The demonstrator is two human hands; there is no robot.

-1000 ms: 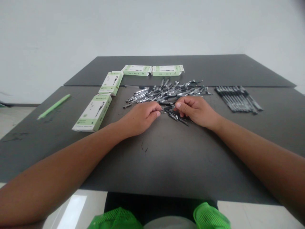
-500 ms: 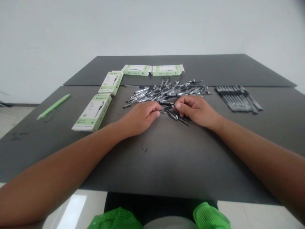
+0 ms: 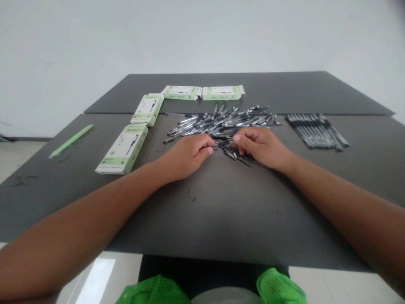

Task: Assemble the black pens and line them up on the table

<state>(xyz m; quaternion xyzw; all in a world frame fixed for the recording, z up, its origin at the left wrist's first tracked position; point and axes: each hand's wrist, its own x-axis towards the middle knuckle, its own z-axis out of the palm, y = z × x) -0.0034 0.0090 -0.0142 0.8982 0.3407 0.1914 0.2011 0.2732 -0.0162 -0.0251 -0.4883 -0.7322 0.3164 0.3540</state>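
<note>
Dark table (image 3: 221, 211) is carrying a green pen (image 3: 71, 140) and four boxes (image 3: 123, 148) at left; the left hand (image 3: 186, 154) and right hand (image 3: 257, 145) are each pinching an end of one black pen (image 3: 222, 144) (fingers curled tight) just before the loose pile (image 3: 221, 120); a neat row (image 3: 316, 130) is lying rightward.
</note>
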